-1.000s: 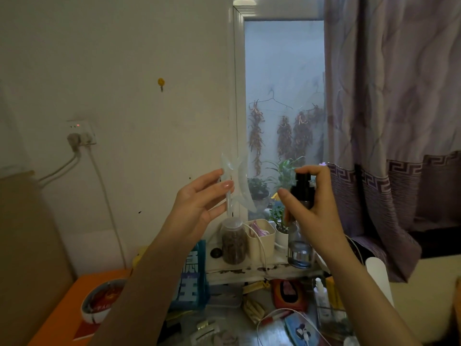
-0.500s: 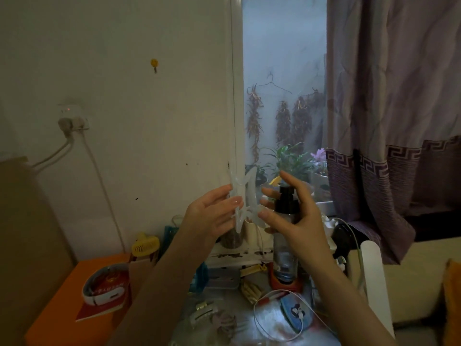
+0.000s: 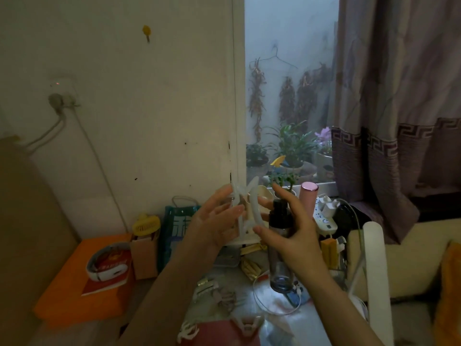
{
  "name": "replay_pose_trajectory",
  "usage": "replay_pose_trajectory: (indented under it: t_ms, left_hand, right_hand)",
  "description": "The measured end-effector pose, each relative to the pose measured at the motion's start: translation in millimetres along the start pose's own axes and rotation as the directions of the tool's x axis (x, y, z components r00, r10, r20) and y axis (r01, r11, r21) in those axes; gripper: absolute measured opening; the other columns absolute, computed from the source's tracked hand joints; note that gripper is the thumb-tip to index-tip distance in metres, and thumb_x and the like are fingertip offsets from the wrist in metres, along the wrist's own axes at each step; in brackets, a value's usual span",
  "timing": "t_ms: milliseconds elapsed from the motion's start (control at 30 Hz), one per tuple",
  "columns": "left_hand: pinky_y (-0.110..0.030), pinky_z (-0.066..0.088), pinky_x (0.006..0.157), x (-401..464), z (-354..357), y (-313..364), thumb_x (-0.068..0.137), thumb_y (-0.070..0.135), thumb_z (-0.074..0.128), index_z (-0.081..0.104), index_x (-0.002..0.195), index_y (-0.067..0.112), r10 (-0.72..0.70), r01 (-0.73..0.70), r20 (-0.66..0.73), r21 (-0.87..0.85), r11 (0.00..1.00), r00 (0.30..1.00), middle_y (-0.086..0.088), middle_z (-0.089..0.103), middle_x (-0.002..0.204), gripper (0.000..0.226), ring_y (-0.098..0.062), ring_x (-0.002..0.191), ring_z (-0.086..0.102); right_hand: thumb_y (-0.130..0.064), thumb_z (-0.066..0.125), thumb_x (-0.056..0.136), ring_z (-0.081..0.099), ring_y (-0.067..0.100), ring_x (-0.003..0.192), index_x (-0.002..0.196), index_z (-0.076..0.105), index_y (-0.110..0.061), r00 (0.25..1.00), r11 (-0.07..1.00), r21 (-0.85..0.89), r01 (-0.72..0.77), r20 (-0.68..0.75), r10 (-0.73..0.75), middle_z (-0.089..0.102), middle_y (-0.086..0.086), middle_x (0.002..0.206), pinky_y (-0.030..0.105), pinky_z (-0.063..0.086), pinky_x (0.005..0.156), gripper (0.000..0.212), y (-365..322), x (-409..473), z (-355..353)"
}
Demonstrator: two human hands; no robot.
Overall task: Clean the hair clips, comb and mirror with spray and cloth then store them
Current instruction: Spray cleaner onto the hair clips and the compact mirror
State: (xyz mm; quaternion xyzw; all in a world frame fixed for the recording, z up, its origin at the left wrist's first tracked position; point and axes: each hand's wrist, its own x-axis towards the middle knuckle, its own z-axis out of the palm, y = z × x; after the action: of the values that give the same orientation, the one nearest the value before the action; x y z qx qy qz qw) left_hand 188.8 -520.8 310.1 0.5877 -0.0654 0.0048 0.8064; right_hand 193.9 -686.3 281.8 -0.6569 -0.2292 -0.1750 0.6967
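Two hands meet before the window; the left hand (image 3: 214, 221) holds a translucent clip (image 3: 245, 206), a pale claw shape with curved prongs, upright between thumb and nearly straight fingers (image 3: 228, 212), the grip itself blurred; the right hand (image 3: 290, 229) wraps a spray bottle (image 3: 280, 248), thumb across its front, forefinger raised above the black pump head; the bottle is clear, smooth and cylindrical, its base hanging above the table (image 3: 274, 318); clip and nozzle sit just beside each other; below, on the glossy table, lie more clips (image 3: 225, 297), small and pinkish, with a pale claw one (image 3: 245, 323) nearer; a white cable (image 3: 272, 309) loops beside them.
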Motion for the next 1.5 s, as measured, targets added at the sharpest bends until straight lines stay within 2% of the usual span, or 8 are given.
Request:
replay_pose_trajectory:
  t_ms: [167, 267, 467, 667, 900, 1067, 1267, 1500]
  left_hand:
    - [-0.039, 0.059, 0.079, -3, -5, -16, 0.069, 0.019, 0.075, 0.063, 0.114, 0.032, -0.064, 0.064, -0.014, -0.003, 0.998, 0.998, -0.011, 0.069, 0.113, 0.048, -0.026, 0.100, 0.068]
    - [-0.048, 0.054, 0.089, -3, -10, -28, 0.072, 0.019, 0.070, 0.059, 0.126, 0.028, -0.109, 0.109, -0.006, 0.009, 0.994, 0.994, -0.015, 0.065, 0.119, 0.055, -0.031, 0.107, 0.065]
    - [-0.034, 0.059, 0.069, -4, -19, -62, 0.071, 0.021, 0.069, 0.061, 0.118, 0.030, -0.178, 0.179, -0.067, 0.010, 0.984, 0.982, -0.010, 0.069, 0.112, 0.049, -0.025, 0.097, 0.070]
    - [-0.047, 0.056, 0.084, -10, -34, -104, 0.067, 0.030, 0.072, 0.066, 0.112, 0.033, -0.196, 0.220, -0.196, 0.105, 0.970, 0.961, -0.007, 0.072, 0.108, 0.045, -0.022, 0.095, 0.070]
    - [-0.034, 0.059, 0.075, -22, -55, -150, 0.089, 0.014, 0.062, 0.064, 0.117, 0.027, -0.221, 0.267, -0.242, 0.175, 0.948, 0.945, -0.003, 0.073, 0.104, 0.032, -0.020, 0.092, 0.071]
    - [-0.021, 0.056, 0.067, -30, -75, -185, 0.088, 0.019, 0.062, 0.064, 0.117, 0.029, -0.277, 0.337, -0.300, 0.168, 0.927, 0.913, 0.007, 0.074, 0.102, 0.031, -0.010, 0.092, 0.070]
    - [-0.019, 0.054, 0.066, -43, -99, -238, 0.079, 0.029, 0.067, 0.066, 0.108, 0.034, -0.353, 0.421, -0.389, 0.105, 0.901, 0.851, 0.005, 0.071, 0.109, 0.029, -0.007, 0.096, 0.068]
    - [-0.017, 0.054, 0.070, -53, -124, -289, 0.088, 0.014, 0.064, 0.064, 0.116, 0.022, -0.396, 0.486, -0.454, 0.097, 0.869, 0.798, 0.009, 0.069, 0.106, 0.029, 0.001, 0.093, 0.067]
  right_hand:
    - [-0.031, 0.081, 0.068, 0.053, 0.020, 0.125, 0.132, 0.050, -0.039, 0.999, 0.998, -0.031, -0.053, 0.007, 0.054, 0.056, 0.001, 0.134, 0.045, 0.049, 0.098, 0.071, 20, -8, -2]
    - [-0.018, 0.082, 0.072, 0.060, 0.014, 0.117, 0.131, 0.051, -0.031, 0.996, 0.995, -0.040, -0.086, 0.014, 0.087, 0.064, -0.007, 0.123, 0.037, 0.053, 0.093, 0.068, 31, -15, -3]
    - [-0.006, 0.079, 0.074, 0.062, 0.013, 0.112, 0.132, 0.049, -0.031, 0.980, 0.977, -0.087, -0.196, 0.010, 0.198, 0.065, -0.006, 0.119, 0.043, 0.055, 0.090, 0.070, 64, -36, -5]
    - [-0.005, 0.079, 0.073, 0.053, -0.008, 0.115, 0.131, 0.047, -0.028, 0.963, 0.952, -0.144, -0.269, -0.009, 0.271, 0.058, -0.025, 0.124, 0.009, 0.045, 0.088, 0.070, 96, -57, 0]
    - [-0.011, 0.079, 0.074, 0.058, 0.005, 0.114, 0.135, 0.047, -0.029, 0.909, 0.896, -0.165, -0.413, -0.003, 0.418, 0.061, -0.019, 0.120, 0.037, 0.053, 0.093, 0.071, 139, -83, 9]
    - [-0.006, 0.078, 0.075, 0.061, 0.005, 0.111, 0.136, 0.046, -0.021, 0.850, 0.834, -0.208, -0.511, 0.020, 0.526, 0.064, -0.013, 0.117, 0.038, 0.055, 0.091, 0.071, 173, -104, 19]
    - [-0.007, 0.079, 0.075, 0.058, -0.009, 0.105, 0.130, 0.049, -0.026, 0.793, 0.774, -0.244, -0.585, 0.031, 0.609, 0.060, -0.019, 0.114, 0.011, 0.049, 0.083, 0.065, 210, -133, 34]
    - [-0.008, 0.077, 0.077, 0.055, -0.008, 0.110, 0.132, 0.051, -0.025, 0.689, 0.678, -0.232, -0.697, 0.042, 0.723, 0.058, -0.014, 0.125, 0.015, 0.051, 0.086, 0.064, 252, -162, 45]
